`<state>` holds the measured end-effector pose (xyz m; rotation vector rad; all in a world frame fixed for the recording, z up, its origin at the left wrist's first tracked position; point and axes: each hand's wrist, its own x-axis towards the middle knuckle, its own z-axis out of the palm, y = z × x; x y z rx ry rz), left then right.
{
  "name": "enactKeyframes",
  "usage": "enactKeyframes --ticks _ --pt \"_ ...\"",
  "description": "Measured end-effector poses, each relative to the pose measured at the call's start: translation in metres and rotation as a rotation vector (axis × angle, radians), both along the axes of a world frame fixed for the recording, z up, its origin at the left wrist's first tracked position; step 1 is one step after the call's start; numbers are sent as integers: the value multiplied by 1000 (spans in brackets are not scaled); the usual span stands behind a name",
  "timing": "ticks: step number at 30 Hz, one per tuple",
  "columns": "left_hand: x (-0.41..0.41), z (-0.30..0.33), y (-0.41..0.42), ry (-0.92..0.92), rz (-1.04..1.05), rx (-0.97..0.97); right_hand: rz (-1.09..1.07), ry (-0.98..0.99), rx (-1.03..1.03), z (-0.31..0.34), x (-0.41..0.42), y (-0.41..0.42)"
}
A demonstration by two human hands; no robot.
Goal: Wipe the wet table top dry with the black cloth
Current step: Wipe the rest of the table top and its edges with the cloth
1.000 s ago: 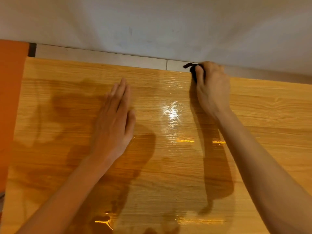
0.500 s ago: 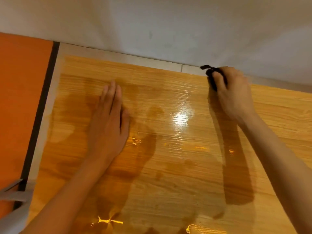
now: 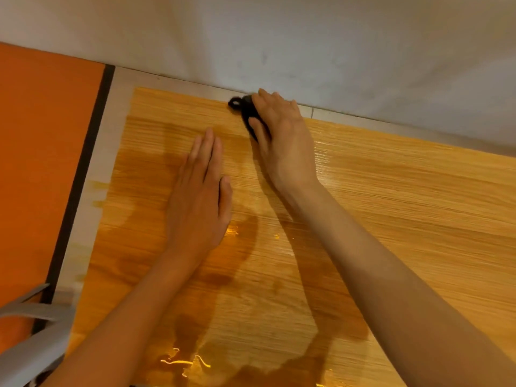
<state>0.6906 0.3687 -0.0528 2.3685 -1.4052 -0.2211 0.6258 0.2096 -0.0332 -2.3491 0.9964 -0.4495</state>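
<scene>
The wooden table top (image 3: 405, 213) fills most of the view, with glistening wet streaks near its front edge and darker damp patches in the middle. A bunched black cloth (image 3: 245, 110) lies at the table's far edge by the wall. My right hand (image 3: 282, 141) grips it, the thumb curled over it, and most of the cloth is hidden under the palm. Flat on the table just left of and nearer than the cloth rests my left hand (image 3: 201, 191), fingers straight and together.
A pale wall (image 3: 307, 43) rises directly behind the table's far edge. An orange surface (image 3: 39, 163) with a dark border strip lies to the left. A grey object (image 3: 33, 344) pokes in at the bottom left corner.
My right hand has slid the black cloth leftward along the far edge, closer to my left hand. The view has shifted, and my left hand still lies flat.
</scene>
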Motion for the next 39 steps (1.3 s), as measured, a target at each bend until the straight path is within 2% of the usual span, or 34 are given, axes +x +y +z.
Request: enactKeyframes --ticks 2,5,8,10,14,17,20,23,28,31,33,36,39 --pt "0 1 0 6 6 -5 44 -17 -19 4 -26 21" --pt "-1 2 -2 3 12 -6 138 56 -52 2 -61 62" --pt "-2 2 -3 4 19 -5 221 107 -128 -4 -74 64" --pt "-2 2 -3 26 19 -17 192 164 -150 -4 -61 37" --pt "-1 -1 -1 27 15 -49 -9 94 -59 -3 -31 -20" --pt "-1 0 -1 34 31 -43 7 49 -40 -2 -52 12" --pt "-1 1 -3 37 52 -30 117 28 -18 2 -104 77" --pt "-2 1 -4 32 50 -34 234 60 -48 -2 -120 77" --pt "-2 -2 -3 27 56 -73 32 116 -78 -4 -72 -10" --pt "-2 -3 -2 12 46 -107 -63 78 -63 -5 -76 0" --pt "-2 -3 -1 -3 38 -127 -32 63 -60 0 -104 43" --pt "-2 -6 -1 -36 43 -171 134 64 -60 1 -153 98" --pt "-2 -7 -2 -48 51 -181 224 106 -66 1 -153 67"
